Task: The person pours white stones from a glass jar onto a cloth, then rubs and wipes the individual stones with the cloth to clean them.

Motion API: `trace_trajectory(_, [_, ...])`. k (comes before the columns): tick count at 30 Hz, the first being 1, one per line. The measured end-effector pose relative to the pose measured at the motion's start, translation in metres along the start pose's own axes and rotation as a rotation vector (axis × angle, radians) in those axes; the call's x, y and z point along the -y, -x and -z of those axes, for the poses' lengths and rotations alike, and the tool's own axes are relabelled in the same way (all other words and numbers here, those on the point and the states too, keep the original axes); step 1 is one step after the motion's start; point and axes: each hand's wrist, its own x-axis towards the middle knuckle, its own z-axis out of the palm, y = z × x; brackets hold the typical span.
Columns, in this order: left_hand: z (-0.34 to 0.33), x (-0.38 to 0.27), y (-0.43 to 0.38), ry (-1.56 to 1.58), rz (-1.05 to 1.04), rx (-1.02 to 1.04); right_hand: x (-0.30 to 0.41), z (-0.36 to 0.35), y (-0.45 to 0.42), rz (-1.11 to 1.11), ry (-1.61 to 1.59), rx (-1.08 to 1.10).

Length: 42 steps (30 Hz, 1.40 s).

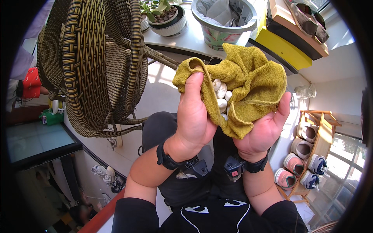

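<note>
A mustard-yellow terry cloth [256,75] is bunched up between my two hands, above my lap. Several smooth white pebbles [222,91] lie in a fold at its middle. My left hand [192,107] grips the cloth's left edge, with the thumb pressed into a rolled fold. My right hand [266,128] cups the cloth from below on the right, thumb raised; its fingers are hidden under the fabric. Each wrist wears a black strap with a small device.
A woven wicker chair [87,67] stands close at the left. Ahead are a potted plant [167,21], a lined bucket [224,26] and a yellow box [282,46]. A wooden rack [320,139] with shoes and a glass jar [306,91] are at the right.
</note>
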Motion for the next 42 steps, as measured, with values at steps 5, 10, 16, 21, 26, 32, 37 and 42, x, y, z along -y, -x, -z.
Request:
trace_trajectory(5, [0.002,0.001,0.000,-0.028,-0.023,0.014,-0.001,-0.002,-0.001,0.032,0.030,-0.012])
trace_trajectory(10, [-0.003,0.000,0.004,-0.129,-0.071,0.028,0.000,-0.001,-0.002,0.036,0.004,-0.009])
trace_trajectory(16, [-0.003,0.000,0.006,-0.221,-0.131,0.111,0.001,0.000,-0.002,0.039,-0.001,0.002])
trace_trajectory(21, [-0.001,0.001,0.010,-0.260,-0.169,0.175,0.003,0.003,-0.001,0.027,-0.024,0.002])
trace_trajectory(26, [-0.001,0.001,0.012,-0.404,-0.185,0.149,0.004,0.004,0.001,0.037,-0.038,-0.014])
trace_trajectory(32, [0.000,0.003,0.016,-0.277,-0.147,0.078,0.000,0.004,0.003,0.076,-0.017,-0.004])
trace_trajectory(37, [-0.002,0.001,0.012,-0.019,-0.155,0.234,-0.001,0.002,0.003,0.073,-0.030,-0.033])
trace_trajectory(42, [0.002,0.002,0.012,-0.051,-0.204,0.176,-0.001,0.000,0.004,0.056,-0.049,-0.060])
